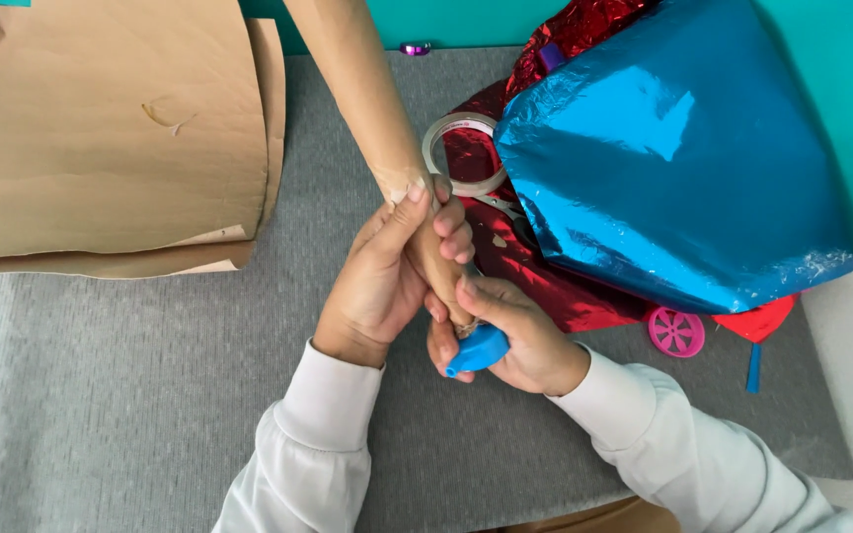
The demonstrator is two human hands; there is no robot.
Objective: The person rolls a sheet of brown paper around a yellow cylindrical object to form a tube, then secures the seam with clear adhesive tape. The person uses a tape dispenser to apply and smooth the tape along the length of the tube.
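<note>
Holding the long brown paper roll steady matters most here: your left hand is wrapped closed around its lower end, thumb up along it, so keep that grasp firm without crushing the paper. Your right hand is curled shut on the blue balloon, pinched right at the bottom tip of the roll, above the grey mat. Keep the balloon's neck snug to the tip and both wrists still. The tape ring lies near, just above your hands, partly on the red foil beside the blue foil sheet.
</note>
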